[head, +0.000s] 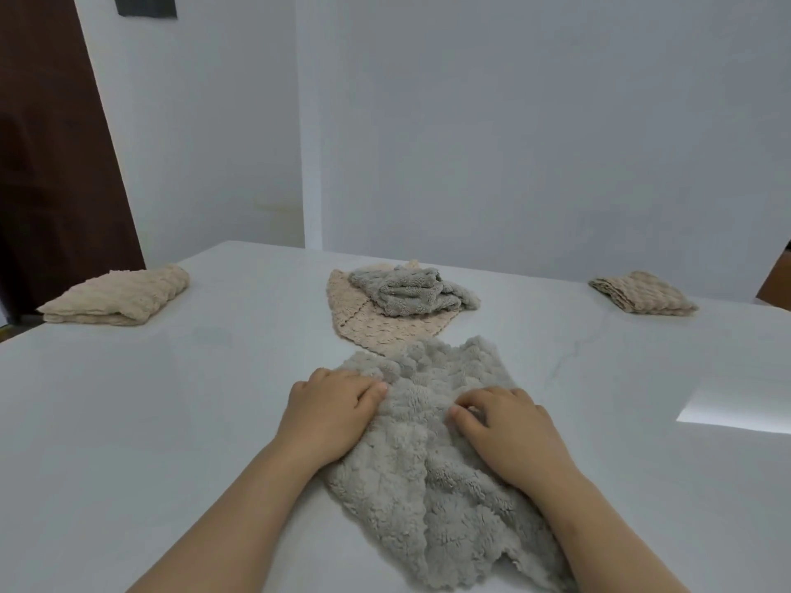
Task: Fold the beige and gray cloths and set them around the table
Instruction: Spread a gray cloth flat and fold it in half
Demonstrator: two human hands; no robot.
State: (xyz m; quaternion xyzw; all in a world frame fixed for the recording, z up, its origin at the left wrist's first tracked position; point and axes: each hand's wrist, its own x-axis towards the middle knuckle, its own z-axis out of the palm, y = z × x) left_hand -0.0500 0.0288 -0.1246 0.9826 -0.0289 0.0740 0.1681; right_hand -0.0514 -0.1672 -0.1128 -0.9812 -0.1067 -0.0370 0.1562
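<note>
A fluffy gray cloth [432, 464] lies rumpled and spread out on the white table [150, 421] right in front of me. My left hand [331, 406] rests palm-down on its left edge, fingers curled into the pile. My right hand [503, 425] presses on its middle right, fingertips pinching a ridge of fabric. Behind it, an unfolded beige cloth [376, 325] lies flat with a crumpled gray cloth [411, 291] on top. A folded beige cloth [117, 299] sits at the far left, another folded beige cloth [642, 293] at the far right.
White walls stand close behind the table's far edge. A dark brown door [55, 164] is at the left. A bright patch of light [736, 404] falls on the table at the right.
</note>
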